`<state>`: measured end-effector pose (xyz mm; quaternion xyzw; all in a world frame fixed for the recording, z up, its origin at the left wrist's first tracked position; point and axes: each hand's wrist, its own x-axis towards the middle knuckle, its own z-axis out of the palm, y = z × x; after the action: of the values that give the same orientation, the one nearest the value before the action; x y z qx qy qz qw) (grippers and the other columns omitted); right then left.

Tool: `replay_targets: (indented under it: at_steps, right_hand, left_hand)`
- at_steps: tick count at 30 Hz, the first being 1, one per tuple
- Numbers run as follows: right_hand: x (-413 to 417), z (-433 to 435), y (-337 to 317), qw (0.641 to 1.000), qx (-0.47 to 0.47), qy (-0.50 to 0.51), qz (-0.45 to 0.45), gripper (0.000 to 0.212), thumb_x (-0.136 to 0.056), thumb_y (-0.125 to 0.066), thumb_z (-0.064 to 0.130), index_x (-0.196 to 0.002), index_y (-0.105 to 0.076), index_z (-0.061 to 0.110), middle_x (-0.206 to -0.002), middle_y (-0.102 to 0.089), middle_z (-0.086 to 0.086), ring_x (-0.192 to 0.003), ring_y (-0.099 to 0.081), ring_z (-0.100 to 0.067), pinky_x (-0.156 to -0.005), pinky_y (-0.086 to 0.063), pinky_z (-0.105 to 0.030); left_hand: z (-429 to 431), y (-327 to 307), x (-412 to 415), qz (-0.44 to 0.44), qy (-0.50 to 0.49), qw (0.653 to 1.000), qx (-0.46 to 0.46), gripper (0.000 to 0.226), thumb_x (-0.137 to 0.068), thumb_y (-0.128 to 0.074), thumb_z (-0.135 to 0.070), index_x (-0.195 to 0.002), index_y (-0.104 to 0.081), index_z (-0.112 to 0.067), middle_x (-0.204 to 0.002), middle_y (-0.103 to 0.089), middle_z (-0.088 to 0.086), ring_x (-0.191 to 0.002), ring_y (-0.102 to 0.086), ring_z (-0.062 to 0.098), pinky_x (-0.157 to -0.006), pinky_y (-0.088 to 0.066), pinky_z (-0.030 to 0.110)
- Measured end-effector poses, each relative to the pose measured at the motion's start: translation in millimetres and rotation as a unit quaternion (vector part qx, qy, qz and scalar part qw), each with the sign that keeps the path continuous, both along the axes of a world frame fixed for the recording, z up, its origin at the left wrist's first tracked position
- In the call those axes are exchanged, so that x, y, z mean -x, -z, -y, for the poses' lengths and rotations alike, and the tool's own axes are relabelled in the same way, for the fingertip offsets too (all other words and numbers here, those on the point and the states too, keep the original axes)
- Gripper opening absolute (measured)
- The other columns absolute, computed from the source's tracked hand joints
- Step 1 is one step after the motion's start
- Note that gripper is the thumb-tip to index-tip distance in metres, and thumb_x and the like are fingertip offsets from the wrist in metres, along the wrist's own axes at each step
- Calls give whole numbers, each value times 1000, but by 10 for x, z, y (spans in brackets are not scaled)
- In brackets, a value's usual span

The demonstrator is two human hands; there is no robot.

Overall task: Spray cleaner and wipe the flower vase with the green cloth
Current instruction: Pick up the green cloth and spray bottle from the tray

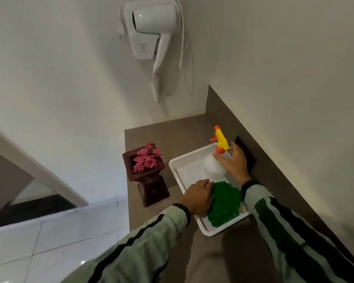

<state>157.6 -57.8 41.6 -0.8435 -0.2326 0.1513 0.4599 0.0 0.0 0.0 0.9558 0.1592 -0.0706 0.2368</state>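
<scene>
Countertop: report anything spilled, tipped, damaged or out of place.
Nothing stands out. The dark red ceramic vase with pink flowers stands upright on the grey-brown countertop. The white plastic spray bottle is upright in the white rectangular tray, beside the crumpled green cloth. No spill shows.

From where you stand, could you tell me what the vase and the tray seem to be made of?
The flower vase looks like glazed ceramic or lacquered wood: dark reddish-brown, with glossy highlights on its sides. The white tray seems to be smooth plastic, possibly melamine: an even matte white with a rounded, moulded rim.
</scene>
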Motion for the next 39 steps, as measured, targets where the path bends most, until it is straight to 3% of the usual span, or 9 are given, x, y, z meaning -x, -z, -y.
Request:
replay_targets:
  at_steps: [4, 7, 13, 18, 23, 26, 29, 33, 39]
  right_hand:
    - [-183, -219, -10, 997, 1, -69, 16, 50, -74, -71, 52, -119, -59, 35, -108, -66, 5, -102, -60, -23, -97, -46, -52]
    - [-246, -340, 60, 996, 34, -69, 35, 41, -83, -59, 58, -118, -56, 37, -106, -68, 4, -102, -61, -24, -100, -42, -52]
    - [-111, -365, 17, 994, -58, -16, 89, 27, -95, -56, 36, -109, -66, 15, -105, -72, -9, -98, -66, -27, -83, -50, -32]
    - [40, -155, -478, 975, -127, -9, 183, 42, -94, -56, 36, -126, -58, 8, -125, -65, -14, -114, -59, -26, -98, -49, -42]
    - [349, 205, -902, 949, -193, -44, 246, 40, -90, -62, 35, -125, -58, 14, -126, -64, -11, -115, -58, -20, -93, -42, -14]
    - [682, 408, -964, 947, -175, -121, 243, 39, -87, -64, 43, -120, -55, 25, -119, -63, 2, -111, -53, -2, -90, -44, -21]
    - [985, 566, -796, 941, -115, -216, 232, 26, -88, -59, 50, -98, -61, 26, -90, -72, 4, -81, -64, -4, -70, -52, -32]
    - [1382, 704, -406, 946, -25, -262, 191, 30, -88, -53, 53, -79, -56, 25, -66, -62, 3, -63, -60, -15, -61, -54, -46]
    - [1722, 770, -155, 961, -72, -236, 127, 42, -83, -54, 54, -72, -58, 14, -61, -62, -9, -58, -61, -23, -57, -55, -48]
  left_hand:
    - [-83, 145, -245, -37, -80, 991, 104, 83, -92, -63, -43, -154, -19, -10, -148, -46, 19, -129, -49, 39, -107, -41, 49]
    - [-52, 232, -382, -69, -78, 993, 64, 95, -80, -74, -51, -151, -25, -13, -141, -53, 17, -126, -48, 39, -103, -35, 53]
    - [-110, 212, -473, -99, -32, 994, -16, 70, -68, -75, -65, -117, -65, -16, -112, -57, 13, -108, -43, 34, -86, -32, 46]
    - [-103, -105, -212, -44, -65, 993, 87, 53, -67, -84, -44, -106, -64, -14, -114, -61, 12, -105, -55, 32, -87, -47, 42]
    - [-51, -579, 407, 50, -159, 969, 179, 43, -74, -82, -35, -96, -49, -21, -107, -70, 10, -97, -65, 27, -83, -56, 40]
    - [9, -712, 1039, 118, -267, 929, 228, 53, -72, -85, -37, -109, -49, -22, -110, -70, 4, -98, -67, 22, -84, -56, 37]
    - [70, -693, 1715, 185, -370, 835, 362, 55, -71, -89, -23, -116, -58, -20, -111, -74, 3, -100, -71, 20, -89, -60, 41]
    - [189, -591, 2426, 238, -487, 710, 451, 53, -69, -89, -17, -116, -64, -15, -98, -79, 3, -84, -77, 18, -63, -63, 31]
    - [321, -469, 2865, 270, -544, 638, 475, 55, -69, -87, -17, -119, -62, -14, -109, -76, 11, -91, -76, 26, -65, -63, 37]
